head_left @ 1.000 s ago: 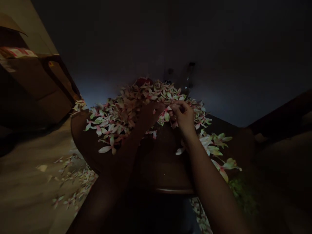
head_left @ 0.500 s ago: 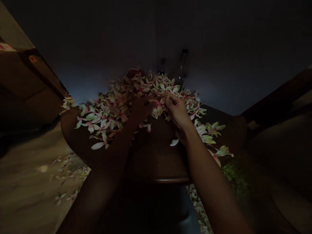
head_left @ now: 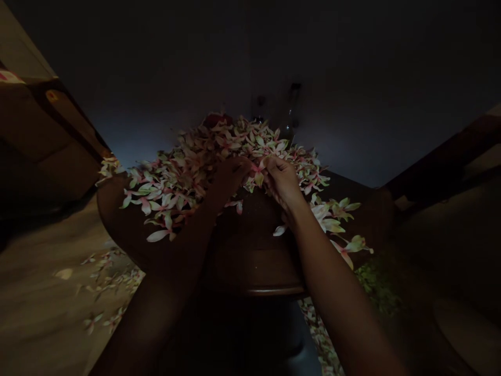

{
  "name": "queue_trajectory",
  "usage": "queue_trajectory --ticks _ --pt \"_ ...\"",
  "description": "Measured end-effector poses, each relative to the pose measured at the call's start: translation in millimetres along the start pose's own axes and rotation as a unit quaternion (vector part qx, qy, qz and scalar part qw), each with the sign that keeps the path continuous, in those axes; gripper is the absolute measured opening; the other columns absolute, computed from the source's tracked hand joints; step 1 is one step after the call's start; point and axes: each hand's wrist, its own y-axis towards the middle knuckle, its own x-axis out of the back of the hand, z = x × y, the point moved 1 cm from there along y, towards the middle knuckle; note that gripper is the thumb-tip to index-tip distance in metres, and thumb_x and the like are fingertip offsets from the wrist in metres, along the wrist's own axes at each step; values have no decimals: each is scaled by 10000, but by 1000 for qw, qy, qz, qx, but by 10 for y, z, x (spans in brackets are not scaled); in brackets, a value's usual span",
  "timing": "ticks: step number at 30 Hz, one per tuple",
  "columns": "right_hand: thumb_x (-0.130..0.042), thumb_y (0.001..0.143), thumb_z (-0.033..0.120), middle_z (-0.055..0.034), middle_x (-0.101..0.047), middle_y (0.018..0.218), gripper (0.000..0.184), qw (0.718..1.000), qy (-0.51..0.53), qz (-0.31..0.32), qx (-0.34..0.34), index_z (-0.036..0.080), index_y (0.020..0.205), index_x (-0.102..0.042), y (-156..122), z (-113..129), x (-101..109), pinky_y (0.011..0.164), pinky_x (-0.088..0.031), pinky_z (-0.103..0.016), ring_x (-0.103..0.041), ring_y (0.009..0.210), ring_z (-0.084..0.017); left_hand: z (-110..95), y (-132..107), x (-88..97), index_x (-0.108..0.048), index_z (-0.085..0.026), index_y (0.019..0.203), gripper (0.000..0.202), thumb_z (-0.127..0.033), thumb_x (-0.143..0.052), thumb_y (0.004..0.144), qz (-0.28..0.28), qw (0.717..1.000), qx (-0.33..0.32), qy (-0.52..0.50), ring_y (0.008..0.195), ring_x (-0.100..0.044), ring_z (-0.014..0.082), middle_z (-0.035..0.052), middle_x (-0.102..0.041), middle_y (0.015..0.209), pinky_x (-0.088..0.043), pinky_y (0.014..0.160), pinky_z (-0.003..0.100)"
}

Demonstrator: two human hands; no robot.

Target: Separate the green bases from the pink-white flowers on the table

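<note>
A heap of small pink-and-cream flowers (head_left: 183, 172) covers the far half of a dark round wooden table (head_left: 254, 266). Both my hands meet at the near edge of the heap. My right hand (head_left: 282, 181) is closed in a pinch on one flower (head_left: 258, 175). My left hand (head_left: 229, 177) is dim, its fingers curled against the same flower from the other side. My forearms cross the bare front of the table.
More flowers lie scattered on the floor at the lower left (head_left: 105, 282) and below the table's right side (head_left: 317, 329). A cardboard box (head_left: 43, 120) stands at the left. A dark bottle-like thing (head_left: 291, 112) stands behind the heap. The room is very dim.
The view has dropped and shifted slightly. My two hands have drawn closer together on one flower at the heap's near edge.
</note>
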Motion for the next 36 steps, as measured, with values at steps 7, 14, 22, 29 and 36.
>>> queue_trajectory --ticks 7,14,22,29,36 --pt "-799 614 671 53 -430 626 509 999 46 5 6 218 754 -613 -5 28 -37 470 -354 -231 -367 519 -80 16 -6 -19 -627 -176 672 365 -430 -527 914 -7 998 -3 55 521 -482 113 0 -546 557 -366 518 231" --pt "-764 684 659 54 -430 616 470 998 67 20 6 224 739 -593 -2 -6 -41 492 -361 -238 -380 518 -90 35 1 -18 -708 -175 762 366 -471 -535 890 -7 998 10 68 555 -522 131 18 -611 604 -386 525 236" --pt "-707 750 665 41 -514 667 446 997 71 41 -4 232 808 -620 27 -45 -3 514 -412 -234 -469 545 -89 -89 -22 -28 -596 -172 576 405 -363 -488 916 9 998 7 68 486 -458 105 -7 -510 505 -353 526 235" --pt "-730 763 618 37 -496 662 429 995 90 40 -16 226 705 -566 -13 -26 -72 523 -427 -234 -473 576 -92 -28 -1 -12 -538 -175 559 481 -413 -437 964 -14 997 5 71 473 -460 106 -5 -505 489 -354 522 238" --pt "-749 767 577 36 -516 653 400 994 109 26 -6 222 691 -581 -24 -25 -130 562 -469 -242 -484 571 -94 -40 4 -44 -503 -187 594 412 -352 -429 964 5 997 -16 71 524 -475 113 -5 -523 544 -357 552 248"
